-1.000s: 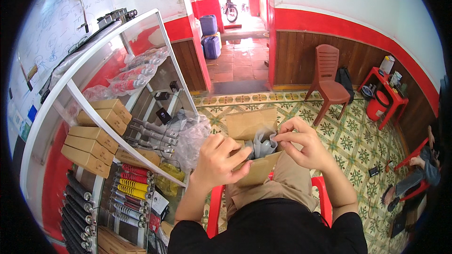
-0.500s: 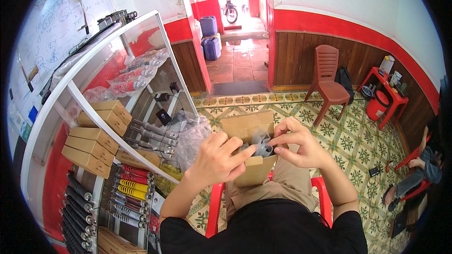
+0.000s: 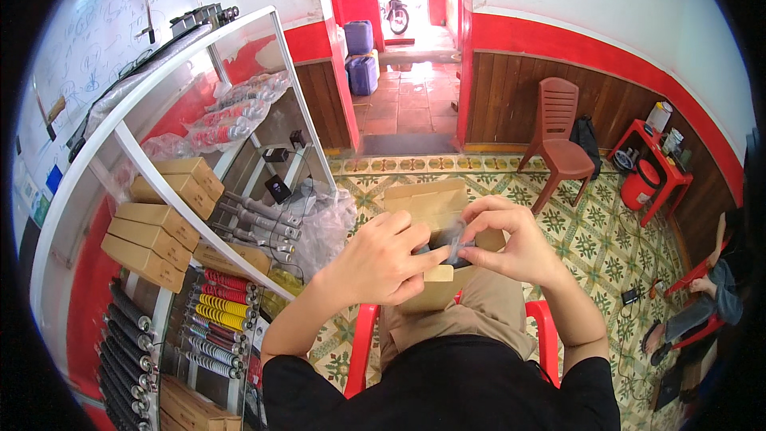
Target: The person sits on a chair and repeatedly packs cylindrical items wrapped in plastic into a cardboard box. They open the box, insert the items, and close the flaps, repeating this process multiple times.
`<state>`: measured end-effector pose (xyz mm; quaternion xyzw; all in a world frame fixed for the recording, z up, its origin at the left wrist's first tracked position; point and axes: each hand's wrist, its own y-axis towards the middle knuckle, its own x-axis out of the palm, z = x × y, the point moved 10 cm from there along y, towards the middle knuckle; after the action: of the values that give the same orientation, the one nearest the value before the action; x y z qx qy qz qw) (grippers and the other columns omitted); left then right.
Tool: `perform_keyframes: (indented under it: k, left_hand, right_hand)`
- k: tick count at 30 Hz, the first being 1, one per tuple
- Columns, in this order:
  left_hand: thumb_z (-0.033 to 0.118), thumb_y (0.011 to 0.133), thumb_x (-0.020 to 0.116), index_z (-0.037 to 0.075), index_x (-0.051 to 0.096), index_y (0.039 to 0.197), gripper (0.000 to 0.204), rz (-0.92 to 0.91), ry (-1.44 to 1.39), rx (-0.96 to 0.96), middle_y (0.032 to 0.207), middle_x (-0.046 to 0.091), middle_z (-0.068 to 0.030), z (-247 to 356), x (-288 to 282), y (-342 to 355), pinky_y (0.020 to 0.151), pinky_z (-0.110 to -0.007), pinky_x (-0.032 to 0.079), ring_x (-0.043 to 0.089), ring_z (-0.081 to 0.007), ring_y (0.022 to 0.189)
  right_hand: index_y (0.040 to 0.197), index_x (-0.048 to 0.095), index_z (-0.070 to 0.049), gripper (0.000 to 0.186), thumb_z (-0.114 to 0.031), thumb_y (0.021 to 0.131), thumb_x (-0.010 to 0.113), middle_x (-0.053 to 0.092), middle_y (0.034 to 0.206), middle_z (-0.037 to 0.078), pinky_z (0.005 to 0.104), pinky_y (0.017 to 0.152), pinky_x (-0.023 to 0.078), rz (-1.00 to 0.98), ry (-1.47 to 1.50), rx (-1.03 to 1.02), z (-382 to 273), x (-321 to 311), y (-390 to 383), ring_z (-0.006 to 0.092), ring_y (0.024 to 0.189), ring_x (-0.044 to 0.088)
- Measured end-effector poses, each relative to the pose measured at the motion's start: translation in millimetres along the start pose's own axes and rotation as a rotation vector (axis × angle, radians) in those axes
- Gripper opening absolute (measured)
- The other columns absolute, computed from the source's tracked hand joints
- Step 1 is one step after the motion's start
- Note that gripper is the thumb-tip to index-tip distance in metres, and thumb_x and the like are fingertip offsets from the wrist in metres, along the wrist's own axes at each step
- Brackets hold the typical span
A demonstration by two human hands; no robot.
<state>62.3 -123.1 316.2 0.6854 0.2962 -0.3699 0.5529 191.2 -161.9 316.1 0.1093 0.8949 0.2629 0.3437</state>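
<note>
An open cardboard box rests on my lap with its far flap raised. Inside its mouth lies a grey part in a clear plastic bag; the part's kind is mostly hidden by my fingers. My left hand bends over the left side of the box, its digits closed on the bag's left portion, though some fingertips are hidden. From the right, my right hand pinches the clear plastic between thumb and fingers at the box's opening.
To my left stands a glass display case with shock absorbers, brown boxes and bagged parts. A brown chair, a red stool and a seated person are to the right. A doorway lies ahead.
My right hand has shifted slightly on the plastic and pinches it more closely. My left hand has tilted a little with its digits further over the bag. The view has turned slightly.
</note>
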Motion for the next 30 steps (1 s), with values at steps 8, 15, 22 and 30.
perform_keyframes:
  k: [8,15,22,30]
  left_hand:
    - [0.021,0.064,0.070,0.020,0.070,0.116,0.053,0.098,-0.019,0.019,0.084,0.051,-0.0010,2,0,-9,0.066,-0.037,0.044,0.052,-0.0217,0.078]
    - [0.024,0.062,0.074,0.017,0.067,0.117,0.056,0.170,-0.020,0.083,0.090,0.051,-0.0025,8,2,-13,0.069,-0.037,0.046,0.052,-0.0218,0.081]
    - [0.023,0.067,0.073,0.012,0.068,0.110,0.045,0.117,-0.043,-0.015,0.092,0.052,-0.0046,-5,0,-13,0.071,-0.038,0.046,0.052,-0.0233,0.083]
    - [0.020,0.070,0.071,0.010,0.070,0.099,0.030,0.108,-0.057,-0.045,0.092,0.053,-0.0069,-8,-3,-11,0.073,-0.039,0.045,0.053,-0.0243,0.085]
  right_hand:
    - [0.096,0.068,-0.007,0.030,-0.001,0.068,0.080,0.069,0.084,0.004,0.0360,0.085,0.047,0.043,-0.035,0.126,1,0,10,0.0232,0.089,0.061]
    - [0.091,0.074,-0.005,0.026,0.003,0.066,0.078,0.070,0.079,0.005,0.0345,0.079,0.046,0.039,-0.119,0.078,2,5,15,0.0241,0.081,0.058]
    - [0.085,0.077,-0.008,0.021,0.004,0.067,0.077,0.070,0.081,0.004,0.0351,0.077,0.045,0.062,-0.151,0.050,-3,11,20,0.0234,0.084,0.055]
    - [0.083,0.079,-0.012,0.016,-0.005,0.069,0.080,0.068,0.080,-0.001,0.0367,0.085,0.041,-0.023,-0.315,-0.098,-24,14,19,0.0226,0.086,0.056]
